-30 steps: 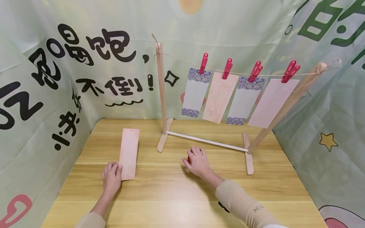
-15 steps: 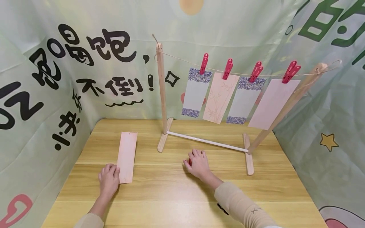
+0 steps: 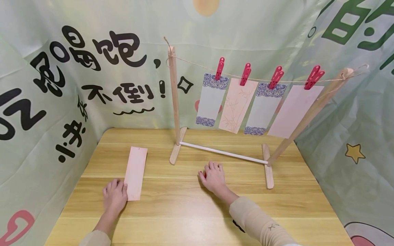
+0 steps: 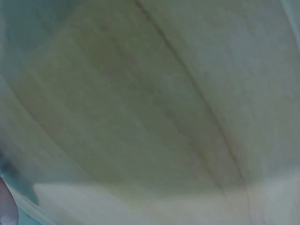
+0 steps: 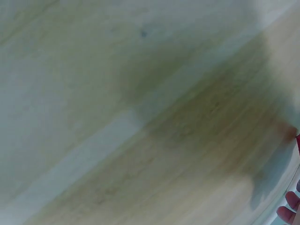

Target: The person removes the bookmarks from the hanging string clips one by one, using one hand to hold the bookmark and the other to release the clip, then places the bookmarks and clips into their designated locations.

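Observation:
On the left of the table, my left hand (image 3: 115, 195) pinches the lower left edge of a narrow pink paper card (image 3: 136, 172), which has a tiny hole at its top. My right hand (image 3: 214, 177), low over the table in front of the wooden stand, holds a red clip (image 5: 298, 142) mostly hidden by the fingers. The left wrist view gives mostly blurred tabletop, with a bit of hand (image 4: 6, 204) at the lower left corner. Fingertips (image 5: 292, 200) show at the right edge of the right wrist view.
Behind my right hand stands a wooden frame (image 3: 174, 99) with a white crossbar (image 3: 223, 152). Several patterned and plain cards (image 3: 238, 106) hang from its string by red clips (image 3: 246, 74). Printed cloth (image 3: 132, 20) surrounds the wooden table (image 3: 172, 218).
My left hand has drawn the pink card slightly toward me and to the left. The right hand has shifted very slightly nearer, still holding the red clip. The hanging cards stay put.

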The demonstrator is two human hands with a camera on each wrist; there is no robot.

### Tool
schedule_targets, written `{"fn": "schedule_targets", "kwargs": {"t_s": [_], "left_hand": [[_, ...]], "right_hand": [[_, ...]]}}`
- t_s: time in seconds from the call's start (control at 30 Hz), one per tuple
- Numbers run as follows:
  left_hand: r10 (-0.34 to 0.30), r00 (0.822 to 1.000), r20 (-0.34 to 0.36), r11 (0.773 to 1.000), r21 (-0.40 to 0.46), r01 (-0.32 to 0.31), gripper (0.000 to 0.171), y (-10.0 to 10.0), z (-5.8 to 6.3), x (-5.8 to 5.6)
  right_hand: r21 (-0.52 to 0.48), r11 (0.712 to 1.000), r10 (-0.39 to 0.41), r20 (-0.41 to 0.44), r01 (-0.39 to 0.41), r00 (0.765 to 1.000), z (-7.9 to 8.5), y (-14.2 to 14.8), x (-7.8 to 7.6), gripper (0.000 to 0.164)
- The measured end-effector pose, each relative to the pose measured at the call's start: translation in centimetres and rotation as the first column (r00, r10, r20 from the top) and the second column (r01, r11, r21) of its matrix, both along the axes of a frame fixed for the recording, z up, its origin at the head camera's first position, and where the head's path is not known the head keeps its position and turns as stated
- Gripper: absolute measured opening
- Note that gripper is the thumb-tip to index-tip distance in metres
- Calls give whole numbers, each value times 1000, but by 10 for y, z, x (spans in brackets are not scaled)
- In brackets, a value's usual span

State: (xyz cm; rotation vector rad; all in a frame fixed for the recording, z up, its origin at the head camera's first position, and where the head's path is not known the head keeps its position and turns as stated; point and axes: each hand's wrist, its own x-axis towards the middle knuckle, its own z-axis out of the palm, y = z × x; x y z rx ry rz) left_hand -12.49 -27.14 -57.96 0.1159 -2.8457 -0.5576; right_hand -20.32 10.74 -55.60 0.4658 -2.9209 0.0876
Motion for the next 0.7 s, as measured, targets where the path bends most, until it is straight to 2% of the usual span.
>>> {"fn": "schedule_targets", "kwargs": {"t_s": [0.23, 0.7], "left_hand": [[4, 1000, -2, 998, -68, -4, 27, -4, -2, 1], [-15, 1000, 11, 993, -117, 16, 31, -9, -8, 1]], "right_hand": [[32, 999, -33, 53, 31, 998, -1, -3, 0, 38], [67, 994, -91, 109, 84, 990, -8, -5, -3, 51]]}}
